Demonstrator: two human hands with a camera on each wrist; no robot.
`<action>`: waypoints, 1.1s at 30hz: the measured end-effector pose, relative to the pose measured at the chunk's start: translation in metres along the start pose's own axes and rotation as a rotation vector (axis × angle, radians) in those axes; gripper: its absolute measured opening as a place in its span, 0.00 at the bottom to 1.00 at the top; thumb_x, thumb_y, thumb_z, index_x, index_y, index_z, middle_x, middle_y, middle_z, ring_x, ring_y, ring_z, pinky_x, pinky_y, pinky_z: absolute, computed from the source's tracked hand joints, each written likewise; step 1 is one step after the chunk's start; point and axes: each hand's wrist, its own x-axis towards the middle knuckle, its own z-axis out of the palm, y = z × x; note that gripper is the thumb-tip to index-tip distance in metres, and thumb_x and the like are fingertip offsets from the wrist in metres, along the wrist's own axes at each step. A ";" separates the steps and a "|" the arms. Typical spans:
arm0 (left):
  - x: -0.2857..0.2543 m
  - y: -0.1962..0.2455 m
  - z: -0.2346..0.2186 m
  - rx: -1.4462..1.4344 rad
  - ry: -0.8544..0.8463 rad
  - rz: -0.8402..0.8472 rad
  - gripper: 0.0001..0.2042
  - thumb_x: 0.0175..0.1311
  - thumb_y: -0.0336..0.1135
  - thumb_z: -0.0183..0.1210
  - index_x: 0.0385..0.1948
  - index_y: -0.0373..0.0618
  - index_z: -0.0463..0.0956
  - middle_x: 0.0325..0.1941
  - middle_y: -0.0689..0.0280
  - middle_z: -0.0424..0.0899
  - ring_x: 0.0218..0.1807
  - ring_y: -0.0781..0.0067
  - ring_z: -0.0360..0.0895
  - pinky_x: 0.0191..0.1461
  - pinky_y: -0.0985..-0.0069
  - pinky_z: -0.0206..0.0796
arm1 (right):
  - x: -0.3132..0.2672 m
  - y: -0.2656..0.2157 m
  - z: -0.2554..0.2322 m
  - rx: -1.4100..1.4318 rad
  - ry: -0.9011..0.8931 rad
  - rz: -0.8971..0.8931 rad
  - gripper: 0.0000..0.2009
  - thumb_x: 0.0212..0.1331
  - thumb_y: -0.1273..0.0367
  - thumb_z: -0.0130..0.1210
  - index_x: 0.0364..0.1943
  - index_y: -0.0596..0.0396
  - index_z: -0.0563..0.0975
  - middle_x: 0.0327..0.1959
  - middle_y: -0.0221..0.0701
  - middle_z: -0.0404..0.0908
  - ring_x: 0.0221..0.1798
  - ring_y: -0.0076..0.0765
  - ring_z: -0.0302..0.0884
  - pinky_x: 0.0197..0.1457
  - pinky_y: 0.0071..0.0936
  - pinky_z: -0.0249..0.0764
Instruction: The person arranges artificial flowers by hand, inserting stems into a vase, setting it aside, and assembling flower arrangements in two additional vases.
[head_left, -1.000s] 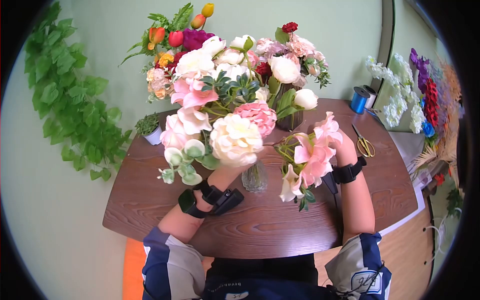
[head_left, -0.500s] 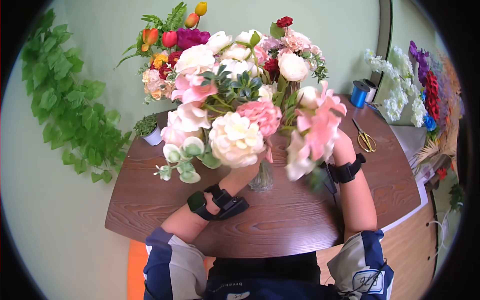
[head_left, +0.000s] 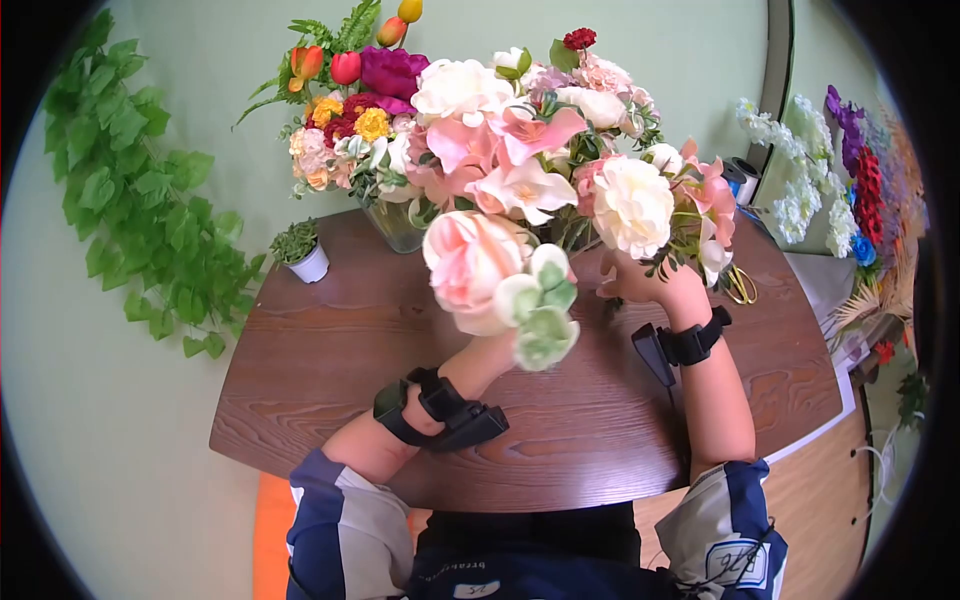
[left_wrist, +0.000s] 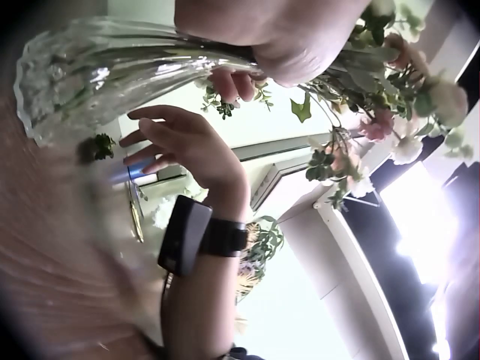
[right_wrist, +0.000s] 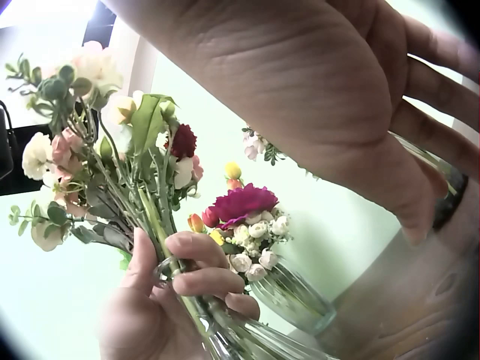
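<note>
My left hand (head_left: 490, 355) grips the neck of a clear glass vase (left_wrist: 90, 75), its fingers curled around the glass and the flower stems (right_wrist: 161, 225) at its mouth. Above it spreads a full bouquet with a cream peony (head_left: 632, 208), a pink lily (head_left: 530, 195) and a large pale pink rose (head_left: 470, 265). In the head view the blooms hide most of the vase. My right hand (left_wrist: 187, 142) is beside the bouquet's right side, holding nothing, its fingers spread loosely. Pink blossoms (head_left: 712, 195) overhang the right hand in the head view.
Behind the bouquet stands another glass vase (head_left: 398, 228) with a purple flower (head_left: 390, 72) and tulips. A potted succulent (head_left: 300, 252) sits at the table's left edge. Scissors (head_left: 742, 284) and ribbon spools (head_left: 742, 180) are at the right. Ivy (head_left: 140, 190) hangs on the left wall.
The bouquet has turned: the cream peony now appears at the right, and the pale pink rose and eucalyptus are in front. My right hand stays near the same place.
</note>
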 end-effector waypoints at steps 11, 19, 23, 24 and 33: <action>0.013 -0.023 -0.013 0.622 -0.145 0.270 0.11 0.68 0.37 0.48 0.25 0.45 0.69 0.22 0.73 0.69 0.29 0.82 0.66 0.37 0.82 0.60 | -0.003 0.057 0.064 0.270 0.763 -0.337 0.16 0.48 0.55 0.58 0.38 0.46 0.77 0.32 0.29 0.78 0.40 0.34 0.76 0.45 0.38 0.72; 0.005 0.006 0.010 0.161 -0.030 0.186 0.14 0.71 0.40 0.44 0.25 0.43 0.69 0.23 0.72 0.69 0.29 0.82 0.67 0.39 0.82 0.61 | 0.006 0.052 0.069 0.752 0.926 -0.447 0.15 0.52 0.57 0.54 0.42 0.47 0.74 0.35 0.30 0.77 0.42 0.37 0.76 0.46 0.43 0.72; -0.006 -0.007 0.001 0.478 0.027 0.163 0.14 0.71 0.39 0.44 0.29 0.41 0.73 0.24 0.71 0.73 0.32 0.84 0.70 0.36 0.82 0.62 | 0.003 0.045 0.079 1.002 0.998 -0.497 0.15 0.54 0.59 0.52 0.44 0.47 0.72 0.36 0.31 0.76 0.42 0.39 0.76 0.47 0.46 0.72; 0.001 -0.004 -0.013 0.703 -0.258 0.075 0.13 0.70 0.41 0.46 0.37 0.39 0.73 0.30 0.67 0.76 0.36 0.84 0.72 0.36 0.83 0.64 | 0.006 0.048 0.078 1.063 1.015 -0.508 0.15 0.54 0.59 0.52 0.45 0.47 0.71 0.36 0.31 0.76 0.42 0.39 0.76 0.48 0.46 0.72; 0.006 -0.025 -0.016 0.119 -0.331 0.271 0.29 0.68 0.59 0.37 0.52 0.39 0.65 0.42 0.57 0.78 0.38 0.64 0.78 0.40 0.73 0.72 | 0.006 0.050 0.091 1.625 1.147 -0.609 0.15 0.59 0.63 0.48 0.49 0.49 0.67 0.39 0.33 0.74 0.44 0.42 0.75 0.50 0.52 0.73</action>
